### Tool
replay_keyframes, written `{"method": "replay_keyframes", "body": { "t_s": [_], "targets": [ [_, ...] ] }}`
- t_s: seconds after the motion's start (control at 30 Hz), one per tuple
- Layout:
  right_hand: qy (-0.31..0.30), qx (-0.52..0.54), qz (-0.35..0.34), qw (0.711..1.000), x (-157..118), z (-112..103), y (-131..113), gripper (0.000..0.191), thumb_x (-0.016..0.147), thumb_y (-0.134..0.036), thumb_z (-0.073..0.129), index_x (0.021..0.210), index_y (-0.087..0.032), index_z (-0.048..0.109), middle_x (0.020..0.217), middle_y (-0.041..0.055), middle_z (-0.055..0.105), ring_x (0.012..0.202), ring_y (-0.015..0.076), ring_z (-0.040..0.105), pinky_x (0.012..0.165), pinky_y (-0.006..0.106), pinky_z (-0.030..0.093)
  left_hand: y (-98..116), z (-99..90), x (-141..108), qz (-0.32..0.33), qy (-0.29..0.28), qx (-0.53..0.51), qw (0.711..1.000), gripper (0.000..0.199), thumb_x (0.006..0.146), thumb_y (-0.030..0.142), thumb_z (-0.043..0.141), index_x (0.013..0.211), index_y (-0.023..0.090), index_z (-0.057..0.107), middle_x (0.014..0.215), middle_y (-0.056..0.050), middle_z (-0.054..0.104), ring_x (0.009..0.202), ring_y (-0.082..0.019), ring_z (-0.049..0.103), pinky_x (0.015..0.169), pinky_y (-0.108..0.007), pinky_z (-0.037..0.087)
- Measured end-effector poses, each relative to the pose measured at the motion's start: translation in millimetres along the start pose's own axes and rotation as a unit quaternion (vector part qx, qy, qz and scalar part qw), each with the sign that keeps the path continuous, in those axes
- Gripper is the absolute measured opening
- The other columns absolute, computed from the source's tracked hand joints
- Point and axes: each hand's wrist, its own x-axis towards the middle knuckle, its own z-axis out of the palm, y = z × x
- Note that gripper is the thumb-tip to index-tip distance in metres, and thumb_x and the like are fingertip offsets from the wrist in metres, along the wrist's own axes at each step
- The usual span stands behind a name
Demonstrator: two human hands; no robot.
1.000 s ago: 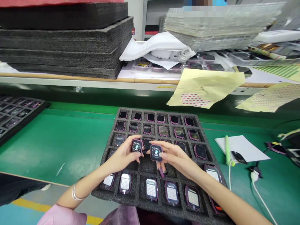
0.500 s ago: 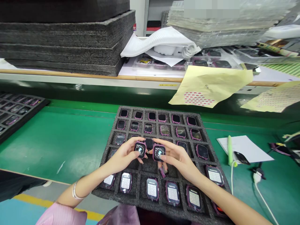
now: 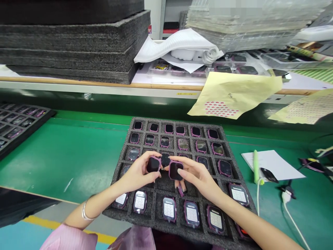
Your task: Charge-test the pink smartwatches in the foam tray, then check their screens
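Head view, looking down on a green counter (image 3: 65, 152). Foam tray (image 3: 125, 194) sits at the near edge, overhanging it slightly toward the person. Its pockets hold small watch bodies with pink bezels; far rows show dark screens, the near row (image 3: 169, 209) shows lit white screens.

Left hand (image 3: 137, 173) is closed on one watch body (image 3: 153, 164), thumb and fingers pinching its sides, screen dark and facing up. Right hand (image 3: 197, 175) grips a second watch (image 3: 176, 170) the same way, pinched by its edges, screen also dark. Both are held just above the middle of the tray, nearly touching each other. A silver bangle (image 3: 84, 211) is on the left wrist.

Handling, as a judgement: each unit looks light and rigid, one hand is plenty. The glass face is likely smooth and prone to smudges or scratches, so the bezel edges are the place to hold, as both hands do now. The foam should cushion it on set-down; a drop onto the counter is the risk.

Around it: a second tray (image 3: 18, 119) at the far left edge, a stack of foam sheets (image 3: 73, 45) on the shelf behind, yellow sheets (image 3: 234, 95) hanging off that shelf, white paper (image 3: 275, 165) and a green pen (image 3: 256, 163) toward the right edge, with a white cable (image 3: 288, 211) beside them.
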Motion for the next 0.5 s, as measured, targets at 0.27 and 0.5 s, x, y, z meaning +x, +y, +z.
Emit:
{"method": "replay_keyframes", "body": {
  "t_s": [0.27,0.5],
  "targets": [
    [-0.048,0.022,0.038,0.998,1,0,-3,0.046,0.087,-0.032,0.067,0.129,-0.016,0.054,0.072,0.0032,0.07,0.056,0.0121,0.062,0.052,0.021,0.051,-5,-0.3,2,0.05,0.054,0.188,0.979,0.028,0.076,0.009,0.056,0.103,0.019,0.057,0.085,0.001,0.057,0.079,-0.015,0.053,0.074,-0.027,0.043],
    [-0.041,0.051,0.037,0.997,2,-6,1,0.051,0.082,-0.025,0.072,0.129,-0.015,0.055,0.064,0.0011,0.067,0.051,0.0133,0.063,0.049,0.023,0.054,-14,7.4,6,0.055,0.124,0.172,0.976,0.027,0.078,0.012,0.058,0.104,0.019,0.056,0.092,-0.002,0.06,0.082,-0.017,0.057,0.074,-0.028,0.045]
  ]
}}
